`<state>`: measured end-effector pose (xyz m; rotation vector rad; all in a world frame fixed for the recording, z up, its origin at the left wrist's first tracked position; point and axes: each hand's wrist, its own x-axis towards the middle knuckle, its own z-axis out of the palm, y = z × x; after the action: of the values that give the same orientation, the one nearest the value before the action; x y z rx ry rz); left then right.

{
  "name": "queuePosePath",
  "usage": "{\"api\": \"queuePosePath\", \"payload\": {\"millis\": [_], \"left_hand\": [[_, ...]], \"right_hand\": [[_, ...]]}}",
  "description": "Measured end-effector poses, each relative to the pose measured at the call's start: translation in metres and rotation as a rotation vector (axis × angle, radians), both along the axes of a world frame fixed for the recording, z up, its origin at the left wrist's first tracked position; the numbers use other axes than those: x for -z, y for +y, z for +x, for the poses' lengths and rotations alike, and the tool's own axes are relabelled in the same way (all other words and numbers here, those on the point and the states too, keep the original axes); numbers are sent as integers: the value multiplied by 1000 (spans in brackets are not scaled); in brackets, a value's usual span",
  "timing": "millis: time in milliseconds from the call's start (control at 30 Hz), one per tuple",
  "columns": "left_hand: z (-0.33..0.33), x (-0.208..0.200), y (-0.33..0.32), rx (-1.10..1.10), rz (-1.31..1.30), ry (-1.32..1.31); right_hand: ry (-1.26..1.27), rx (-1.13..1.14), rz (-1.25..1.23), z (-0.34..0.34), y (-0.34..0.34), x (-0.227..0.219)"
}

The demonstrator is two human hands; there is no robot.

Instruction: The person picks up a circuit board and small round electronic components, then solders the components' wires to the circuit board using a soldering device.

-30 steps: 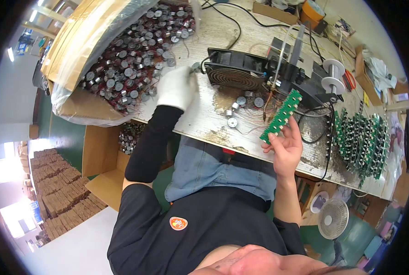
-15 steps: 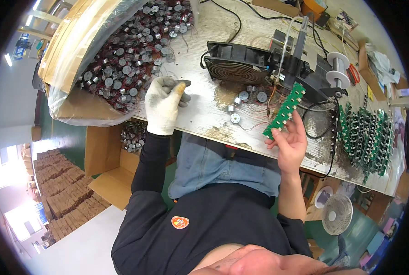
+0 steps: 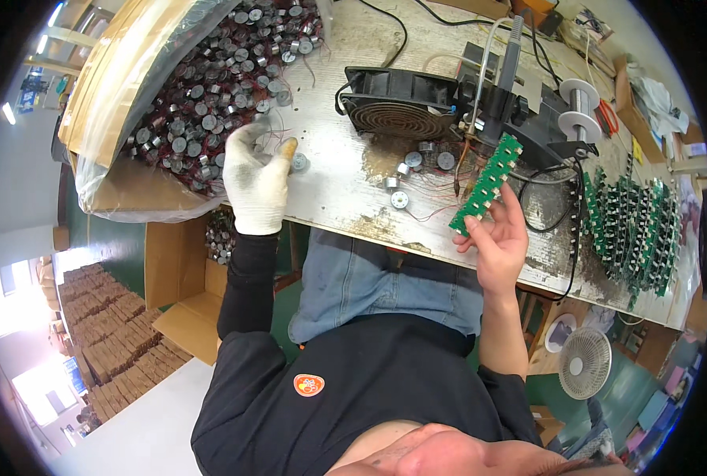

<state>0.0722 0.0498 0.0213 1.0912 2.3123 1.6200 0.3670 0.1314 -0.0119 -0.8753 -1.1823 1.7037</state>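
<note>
My left hand, in a white glove with grey fingertips, is over the bench at the edge of the heap of small round metal parts with red wires. Its fingers are apart from the thumb and slightly blurred; nothing shows in its grasp. One loose round part rests right beside the thumb. My bare right hand pinches the lower end of a green circuit board strip, which slants up to the right and carries a row of small pale components. Several round wired parts are on the bench left of the board.
A black fan stands behind the loose parts, beside a soldering fixture with a solder spool. More green boards stand in rows at the right. An open carton is below the bench's left end.
My left hand has moved left toward the heap, and its fingers have parted. A round part now shows on the bench near where the hand was. The right hand still holds the board.
</note>
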Motion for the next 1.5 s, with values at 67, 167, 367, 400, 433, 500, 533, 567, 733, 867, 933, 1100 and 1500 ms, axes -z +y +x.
{"api": "queuePosePath", "payload": {"millis": [67, 167, 367, 400, 433, 500, 533, 567, 733, 867, 933, 1100, 1500], "left_hand": [[1, 9, -3, -126, -125, 198], [-4, 18, -11, -190, -314, 239], [-10, 20, 6, -116, -442, 98], [-10, 18, 8, -99, -420, 104], [-10, 15, 8, -99, -419, 103], [-9, 9, 8, -8, -462, 80], [-11, 9, 9, -5, -461, 80], [-13, 9, 8, 25, -488, 121], [-22, 5, 6, 124, -173, -264], [-11, -12, 5, 186, -82, -505], [0, -10, 2, 253, 7, -609], [37, -1, -7, 380, -37, -757], [95, 6, -4, 642, -319, -905]], "right_hand": [[-9, 6, 1, 1, 0, 1], [15, 13, -13, 0, 0, 0], [-1, 5, 3, 1, 0, 0], [-1, 4, -1, 1, -1, 1], [-2, 3, -5, 2, 0, 1], [-1, 4, 3, 1, -1, 2], [1, 1, 9, 0, -1, 2], [0, 2, 9, 0, -1, 1], [-4, 11, 1, -1, -2, 1], [-8, -6, 7, 2, 0, 1], [5, -4, 9, 1, 0, 1], [22, -9, 1, 1, 0, 1], [26, -42, -3, 0, -3, -1]]}}
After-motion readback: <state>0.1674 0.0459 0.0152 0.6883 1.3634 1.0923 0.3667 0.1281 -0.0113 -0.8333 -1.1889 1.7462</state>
